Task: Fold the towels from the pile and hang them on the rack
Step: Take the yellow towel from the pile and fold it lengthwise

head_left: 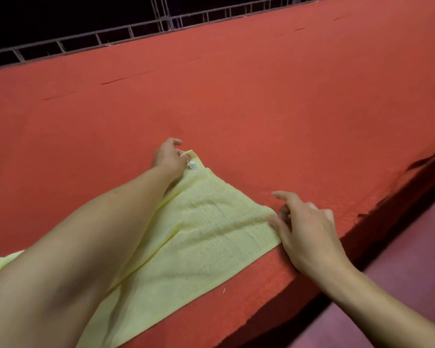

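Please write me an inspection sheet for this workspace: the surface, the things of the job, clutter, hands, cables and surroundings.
Surface: red table cover, its near right edge ragged.
Job's things: yellow towel lying flat on the cover; white tag at its far corner.
Clutter: nothing seen.
Hands: left hand pinches the far corner; right hand pinches the near right corner.
Cables: nothing seen.
Surroundings: metal frame behind the table, dark beyond; purple floor at right.

The red tabletop [261, 96] lies bare beyond and to both sides of the yellow towel [199, 234]. A metal railing [136, 31] borders its far edge.
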A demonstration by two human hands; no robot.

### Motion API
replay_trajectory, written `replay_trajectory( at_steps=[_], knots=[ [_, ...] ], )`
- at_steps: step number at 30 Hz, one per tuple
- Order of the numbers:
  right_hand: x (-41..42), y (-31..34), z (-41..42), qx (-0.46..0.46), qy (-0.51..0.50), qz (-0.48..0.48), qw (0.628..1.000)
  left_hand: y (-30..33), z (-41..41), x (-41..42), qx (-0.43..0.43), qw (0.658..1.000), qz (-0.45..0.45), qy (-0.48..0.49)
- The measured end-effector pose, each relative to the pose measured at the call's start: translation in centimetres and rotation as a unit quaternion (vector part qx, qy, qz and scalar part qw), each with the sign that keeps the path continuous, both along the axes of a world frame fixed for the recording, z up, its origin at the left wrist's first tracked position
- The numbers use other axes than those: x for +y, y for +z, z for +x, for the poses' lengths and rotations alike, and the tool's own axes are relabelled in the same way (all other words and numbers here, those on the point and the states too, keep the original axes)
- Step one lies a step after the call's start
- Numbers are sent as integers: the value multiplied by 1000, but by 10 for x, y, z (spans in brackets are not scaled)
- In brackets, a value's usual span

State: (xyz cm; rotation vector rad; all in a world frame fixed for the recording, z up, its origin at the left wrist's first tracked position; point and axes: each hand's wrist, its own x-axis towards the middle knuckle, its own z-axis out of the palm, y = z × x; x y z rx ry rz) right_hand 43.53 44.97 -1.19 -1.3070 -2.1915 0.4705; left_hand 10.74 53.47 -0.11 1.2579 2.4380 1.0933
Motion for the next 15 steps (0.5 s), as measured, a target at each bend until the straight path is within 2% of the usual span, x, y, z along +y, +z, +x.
replay_trajectory(
  at_steps=[4,8,11,15],
  knots=[
    [19,8,4,69,3,-6,998,19,2,32,17,997,76,3],
    [57,25,17,84,-38,-11,996,44,10,71,5,992,123,9],
    [79,26,25,56,-57,-22,997,44,21,97,6,993,120,-12],
    [87,1,27,16,-40,-9,999,3,29,123,23,996,71,-44]
  ],
)
